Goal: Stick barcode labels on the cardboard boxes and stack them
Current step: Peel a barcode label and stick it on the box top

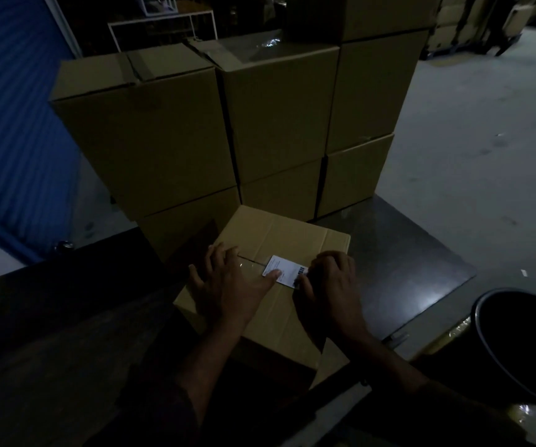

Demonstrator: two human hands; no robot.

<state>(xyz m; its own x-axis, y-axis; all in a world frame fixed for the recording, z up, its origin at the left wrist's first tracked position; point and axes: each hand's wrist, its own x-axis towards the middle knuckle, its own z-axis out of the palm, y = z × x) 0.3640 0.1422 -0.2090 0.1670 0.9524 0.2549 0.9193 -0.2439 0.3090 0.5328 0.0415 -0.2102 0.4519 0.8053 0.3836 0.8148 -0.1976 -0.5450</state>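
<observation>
A closed cardboard box (279, 233) lies in front of me, its top taped along the seam. A white barcode label (287, 269) sits on the seam near the middle. My left hand (228, 282) lies flat on the box top, its thumb pressing the label's left end. My right hand (331, 285) presses the label's right end with bent fingers. Behind the box stands a stack of cardboard boxes (195, 130), two high on the left and three high on the right.
A dark metal platform (405, 262) carries the boxes. A black round bin (524, 343) stands at the lower right. A blue ribbed shutter (9, 124) fills the left side. Grey concrete floor (486, 140) opens to the right, with more boxes far back.
</observation>
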